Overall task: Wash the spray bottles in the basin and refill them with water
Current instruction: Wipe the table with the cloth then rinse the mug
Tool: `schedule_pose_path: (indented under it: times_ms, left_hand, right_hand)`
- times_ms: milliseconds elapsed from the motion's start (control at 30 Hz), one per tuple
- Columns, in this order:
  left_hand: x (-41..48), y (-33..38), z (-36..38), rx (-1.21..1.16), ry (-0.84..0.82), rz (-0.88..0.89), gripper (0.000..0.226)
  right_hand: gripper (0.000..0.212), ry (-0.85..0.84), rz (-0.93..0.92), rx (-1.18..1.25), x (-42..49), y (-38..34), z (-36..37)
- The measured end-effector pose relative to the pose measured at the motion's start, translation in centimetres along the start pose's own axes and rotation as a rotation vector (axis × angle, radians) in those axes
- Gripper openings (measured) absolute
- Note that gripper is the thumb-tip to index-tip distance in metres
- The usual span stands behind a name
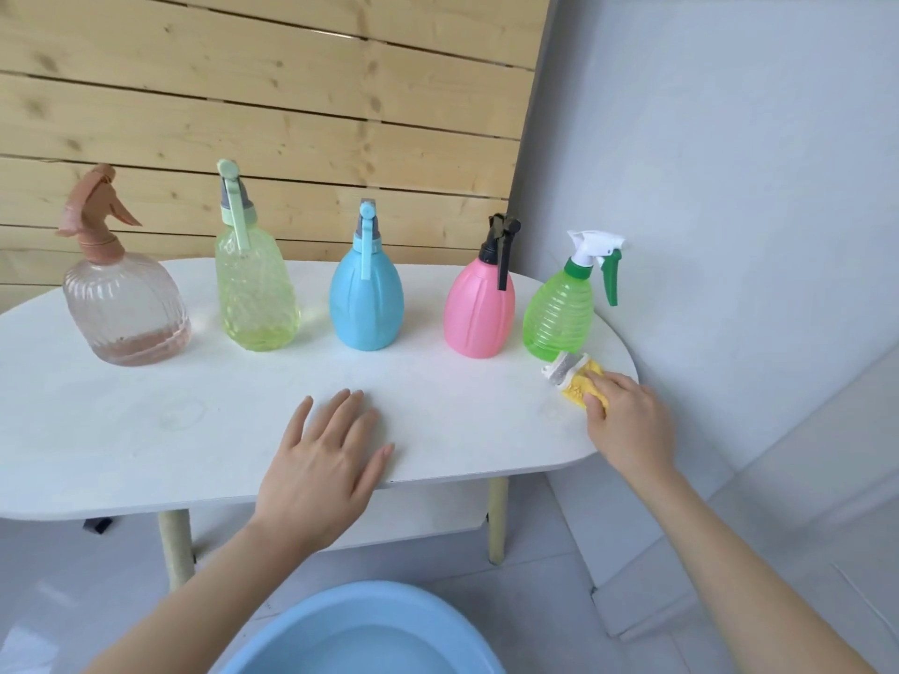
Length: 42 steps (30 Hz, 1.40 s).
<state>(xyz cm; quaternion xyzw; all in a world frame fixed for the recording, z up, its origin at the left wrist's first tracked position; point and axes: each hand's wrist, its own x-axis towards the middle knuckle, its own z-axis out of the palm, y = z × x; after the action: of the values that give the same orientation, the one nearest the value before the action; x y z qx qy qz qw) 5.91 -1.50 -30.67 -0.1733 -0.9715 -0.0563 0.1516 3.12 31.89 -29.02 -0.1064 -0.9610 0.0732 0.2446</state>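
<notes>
White table (pixel 146 430): five spray bottles (pixel 366 304), one sponge (pixel 579 387); one basin (pixel 301 625) below; left fingers (pixel 340 412) spread flat; right fingers (pixel 596 406) apparently pinching sponge.

Five spray bottles are standing on one white table (pixel 194 430): one clear pinkish bottle (pixel 126 308), one yellow-green bottle (pixel 255 294), one blue bottle (pixel 366 304), one pink bottle (pixel 479 313) and one bright green bottle (pixel 559 313). One yellow sponge (pixel 579 387) is lying on the table as well. One blue basin (pixel 301 620) is sitting below it. Two hands are showing: one left hand (pixel 321 469) and one right hand (pixel 632 420). Two wooden table legs are showing, a nearer leg (pixel 175 547) and a farther leg (pixel 497 518).
</notes>
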Motion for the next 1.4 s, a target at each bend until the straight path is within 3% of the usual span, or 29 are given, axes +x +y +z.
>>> schedule_pose_path:
  times_ms: [100, 200, 500, 600, 867, 1133, 1200, 1267, 1400]
  left_hand:
    - [-0.1, 0.0, 0.1, -0.01, 0.006, 0.01, 0.066]
    - [0.0, 0.0, 0.4, -0.022, 0.026, 0.011, 0.062]
    - [-0.7, -1.1, -1.2, -0.159, 0.218, -0.084, 0.048]
    - [-2.7, -4.3, -1.6, -0.077, 0.204, -0.159, 0.05]
    - [-7.6, -12.1, -3.0, -0.016, 0.146, -0.347, 0.057]
    - [-7.6, -13.8, -3.9, -0.116, 0.098, -0.114, 0.06]
    - [-7.2, -13.5, -3.7, -0.082, 0.053, -0.09, 0.06]
    - [-6.8, -13.3, -3.9, -0.042, -0.018, -0.116, 0.07]
    - [-5.8, -12.5, -5.2, -0.001, -0.147, -0.165, 0.115]
  right_hand:
    - [0.032, 0.066, 0.036, -0.1, -1.6, -3.0, 1.0]
    - [0.037, 0.095, -0.111, -0.118, -3.0, -6.8, 1.1]
    - [0.044, -0.199, -0.563, 0.2, -4.2, -17.5, 1.6]
    - [0.044, -0.31, -0.61, 0.251, -3.3, -20.0, 2.3]
    - [0.047, -0.339, -0.746, 0.287, -4.2, -30.1, 3.7]
    - [0.05, -0.514, -0.949, 0.388, -6.0, -29.8, 2.5]
    - [0.05, -0.551, -0.929, 0.379, -5.8, -28.9, 2.2]
    - [0.049, -0.521, -0.846, 0.318, -5.9, -27.6, 2.1]
    - [0.059, -0.562, -0.838, 0.187, -7.4, -25.8, 0.8]
